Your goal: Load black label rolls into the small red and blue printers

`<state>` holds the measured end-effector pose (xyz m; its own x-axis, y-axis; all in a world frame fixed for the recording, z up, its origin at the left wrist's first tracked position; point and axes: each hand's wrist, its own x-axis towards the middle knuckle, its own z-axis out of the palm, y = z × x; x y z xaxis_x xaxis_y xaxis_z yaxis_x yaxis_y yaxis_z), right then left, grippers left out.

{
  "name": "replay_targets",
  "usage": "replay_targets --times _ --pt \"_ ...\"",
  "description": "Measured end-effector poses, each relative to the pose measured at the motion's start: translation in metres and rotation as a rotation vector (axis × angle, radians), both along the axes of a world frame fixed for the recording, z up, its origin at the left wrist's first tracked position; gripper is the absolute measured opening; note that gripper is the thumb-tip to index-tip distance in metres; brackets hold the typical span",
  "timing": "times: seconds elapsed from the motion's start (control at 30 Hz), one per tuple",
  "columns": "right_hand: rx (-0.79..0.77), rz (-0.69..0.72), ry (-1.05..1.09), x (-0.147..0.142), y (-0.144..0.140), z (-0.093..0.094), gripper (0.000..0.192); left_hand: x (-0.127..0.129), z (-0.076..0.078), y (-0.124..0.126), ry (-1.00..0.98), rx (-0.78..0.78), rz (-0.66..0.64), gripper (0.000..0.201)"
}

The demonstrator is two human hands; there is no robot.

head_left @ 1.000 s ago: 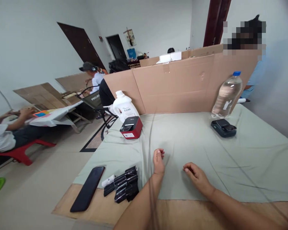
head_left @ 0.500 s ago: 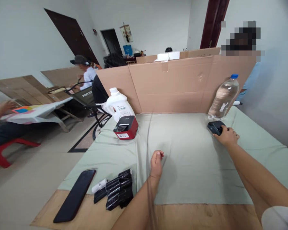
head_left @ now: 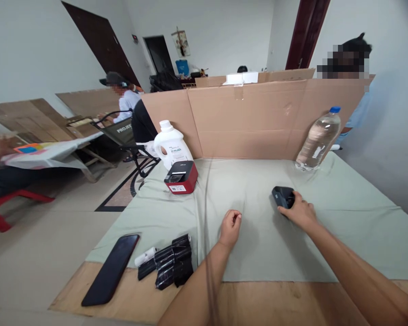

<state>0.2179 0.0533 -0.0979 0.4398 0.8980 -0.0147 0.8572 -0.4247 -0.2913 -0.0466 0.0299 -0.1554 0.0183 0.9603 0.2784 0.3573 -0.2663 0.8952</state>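
Observation:
My right hand (head_left: 302,212) is closed on a small black boxy device (head_left: 279,197), with the thumb at its near side and the fingers over its right end. The device is tilted and casts a shadow; whether it touches the cloth I cannot tell. My left hand (head_left: 230,227) is loosely curled over the middle of the pale green cloth (head_left: 258,258), and nothing shows in its fingers. To its left lie several rolls in shiny black wrapping (head_left: 173,262) and a white roll (head_left: 145,256). A red and black label printer (head_left: 183,179) stands farther back.
A white jug (head_left: 173,147) stands behind the printer. A clear bottle with a blue cap (head_left: 318,140) leans at the back right. A cardboard screen (head_left: 248,122) closes off the far edge. A long black slab (head_left: 111,269) lies at the front left. People sit beyond the table.
My right hand has brought the black device leftward and nearer, away from the bottle's foot. My left hand has shifted slightly right, still curled.

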Motion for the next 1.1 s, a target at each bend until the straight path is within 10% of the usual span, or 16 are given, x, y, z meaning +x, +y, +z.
replay_targets --times 0.27,0.53,0.8,1.1 --pt "0.326 0.201 0.119 -0.085 -0.051 -0.031 0.084 -0.003 0.009 -0.005 0.181 0.004 -0.206 0.041" --pt "0.613 0.289 0.204 -0.145 -0.088 -0.05 0.083 0.001 0.001 -0.013 -0.316 -0.28 -0.249 0.089" --pt "0.608 0.383 0.512 -0.12 -0.097 -0.061 0.062 -0.003 0.003 -0.01 -0.592 -0.356 -0.416 0.114" --pt "0.464 0.425 0.73 -0.099 -0.055 -0.062 0.088 -0.004 0.005 -0.008 -0.522 -0.373 -0.463 0.122"
